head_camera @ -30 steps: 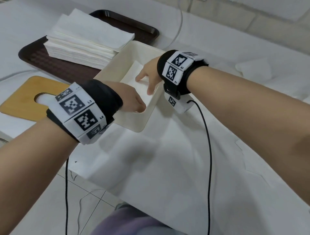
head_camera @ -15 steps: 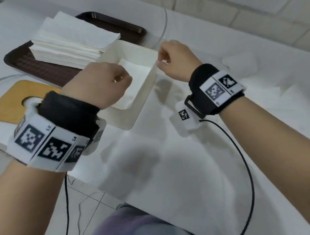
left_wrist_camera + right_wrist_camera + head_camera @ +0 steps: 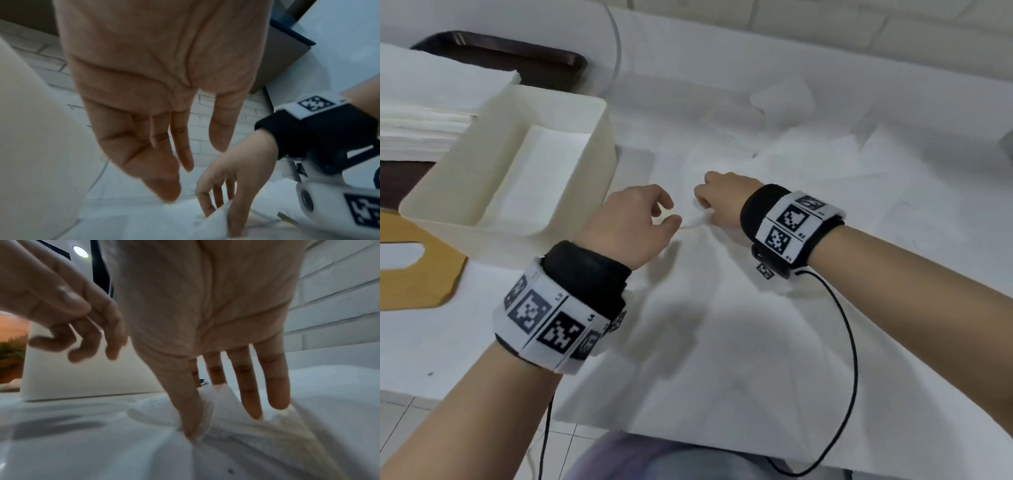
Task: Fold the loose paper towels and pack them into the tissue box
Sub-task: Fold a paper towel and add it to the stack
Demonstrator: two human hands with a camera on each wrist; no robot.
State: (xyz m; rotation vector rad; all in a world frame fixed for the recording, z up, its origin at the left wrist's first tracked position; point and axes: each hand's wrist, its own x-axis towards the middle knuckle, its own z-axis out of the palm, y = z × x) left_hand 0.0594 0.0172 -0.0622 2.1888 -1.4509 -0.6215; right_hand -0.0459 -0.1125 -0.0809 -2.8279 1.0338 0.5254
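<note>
The cream tissue box (image 3: 604, 137) stands open at the left with a folded white towel (image 3: 541, 178) lying flat inside. To its right, loose white paper towels (image 3: 808, 161) lie crumpled on the table. My right hand (image 3: 717, 198) reaches down onto the nearest loose towel (image 3: 695, 219); in the right wrist view its thumb and forefinger pinch a raised fold of that towel (image 3: 236, 431). My left hand (image 3: 640, 222) hovers just left of it, beside the box wall, fingers relaxed (image 3: 164, 146) and holding nothing.
A tall stack of flat paper towels (image 3: 431, 102) sits on a dark brown tray (image 3: 517, 58) behind the box. The wooden box lid (image 3: 414, 274) with its cut-out lies at the left edge. A black cable (image 3: 849, 342) trails from my right wrist.
Both hands have left the tissue box and moved right and nearer. My right hand has come down and pinched a loose towel; the left hand has uncurled.
</note>
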